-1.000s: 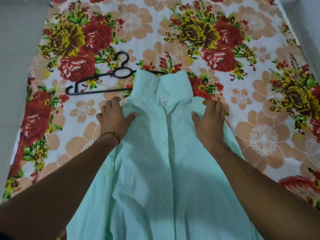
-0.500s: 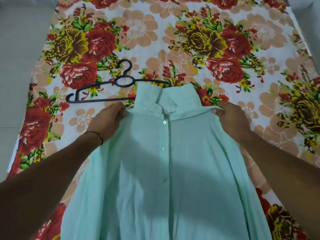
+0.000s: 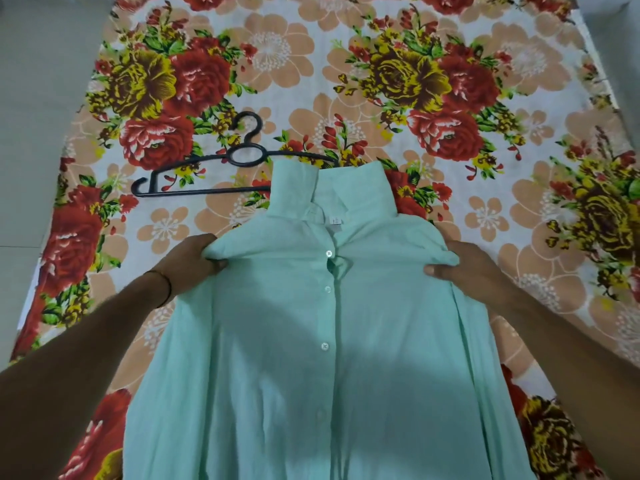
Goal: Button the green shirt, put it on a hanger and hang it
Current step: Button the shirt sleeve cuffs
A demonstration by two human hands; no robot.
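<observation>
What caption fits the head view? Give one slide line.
Both hands, left and right, grip the buttoned green shirt by its shoulders beside a black hanger.

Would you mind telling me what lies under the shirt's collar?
The hanger's right end runs under the collar of the shirt; that end is covered. Its hook and left arm show on the floral sheet, which also continues beneath.

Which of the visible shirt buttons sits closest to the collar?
The top button, just under the open collar and its white tag; the other two lie lower on the placket.
</observation>
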